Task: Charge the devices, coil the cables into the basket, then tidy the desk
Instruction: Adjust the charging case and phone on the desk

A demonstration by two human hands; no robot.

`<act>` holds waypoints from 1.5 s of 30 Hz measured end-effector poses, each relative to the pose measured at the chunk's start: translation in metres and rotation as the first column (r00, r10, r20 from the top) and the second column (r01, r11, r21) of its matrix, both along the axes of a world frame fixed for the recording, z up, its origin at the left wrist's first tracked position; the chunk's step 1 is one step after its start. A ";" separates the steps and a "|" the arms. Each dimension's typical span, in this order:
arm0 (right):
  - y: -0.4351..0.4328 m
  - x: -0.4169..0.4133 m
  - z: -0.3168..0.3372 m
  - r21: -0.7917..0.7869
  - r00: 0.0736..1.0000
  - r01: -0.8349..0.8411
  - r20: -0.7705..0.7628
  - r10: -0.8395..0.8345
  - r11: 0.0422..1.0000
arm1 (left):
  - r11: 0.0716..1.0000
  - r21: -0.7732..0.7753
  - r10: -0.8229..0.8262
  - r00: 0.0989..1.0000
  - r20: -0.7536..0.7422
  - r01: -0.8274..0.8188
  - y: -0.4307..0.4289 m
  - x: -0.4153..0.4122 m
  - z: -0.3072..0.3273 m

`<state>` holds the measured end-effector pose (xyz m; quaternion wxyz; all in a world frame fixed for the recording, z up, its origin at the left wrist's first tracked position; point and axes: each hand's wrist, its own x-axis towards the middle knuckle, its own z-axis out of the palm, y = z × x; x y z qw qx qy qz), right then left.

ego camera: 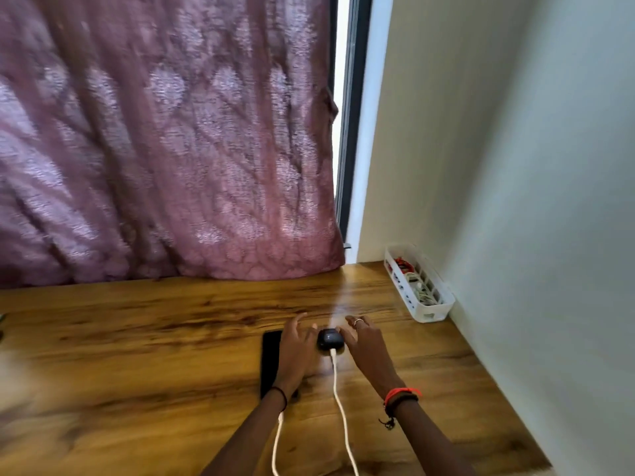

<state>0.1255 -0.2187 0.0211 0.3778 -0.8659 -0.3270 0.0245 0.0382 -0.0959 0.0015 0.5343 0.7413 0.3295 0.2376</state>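
Observation:
A small dark earbud case (330, 339) sits on the wooden desk (137, 338) with a white cable (340, 403) plugged into its near side. My left hand (296, 352) and my right hand (366, 345) flank the case with fingers spread, fingertips at its sides. A black phone (270, 362) lies flat under my left hand and wrist, with a second white cable (276, 444) running from its near end toward me. A white slotted basket (417, 283) holding red and white cables stands against the right wall.
A pink patterned curtain (165, 139) hangs along the desk's far edge. The pale wall (532, 166) borders the desk on the right. The left part of the view is blurred.

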 end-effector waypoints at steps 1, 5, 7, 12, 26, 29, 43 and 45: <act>0.006 -0.009 0.000 0.002 1.000 -0.014 -0.003 0.014 1.000 | 1.000 0.003 0.012 1.000 0.011 -0.012 0.005 -0.011 0.001; 0.036 -0.051 0.005 -0.019 0.998 -0.067 -0.010 0.067 0.998 | 0.996 -0.015 0.086 0.996 0.016 -0.086 0.030 -0.059 -0.001; 0.052 -0.077 0.006 -0.049 0.995 -0.103 -0.020 0.102 0.993 | 0.993 -0.033 0.118 0.993 0.029 -0.117 0.045 -0.088 -0.004; 0.089 -0.148 -0.002 -0.074 0.996 -0.076 -0.060 0.072 0.994 | 0.990 -0.063 0.126 0.992 0.008 -0.126 0.082 -0.166 -0.013; 0.124 -0.334 -0.023 0.023 0.969 -0.016 -0.244 0.021 1.000 | 0.985 -0.127 0.127 0.986 0.105 -0.113 0.123 -0.346 -0.021; 0.122 -0.362 -0.026 -0.002 0.980 -0.016 -0.197 0.015 1.000 | 0.982 -0.103 0.175 0.973 0.150 -0.161 0.119 -0.370 -0.021; 0.110 -0.494 -0.058 0.063 0.896 -0.013 -0.441 0.039 0.998 | 0.934 -0.263 0.282 0.950 0.133 -0.240 0.087 -0.515 -0.058; 0.112 -0.511 -0.066 0.086 0.863 0.010 -0.504 0.035 0.996 | 0.915 -0.288 0.322 0.942 0.096 -0.283 0.088 -0.536 -0.066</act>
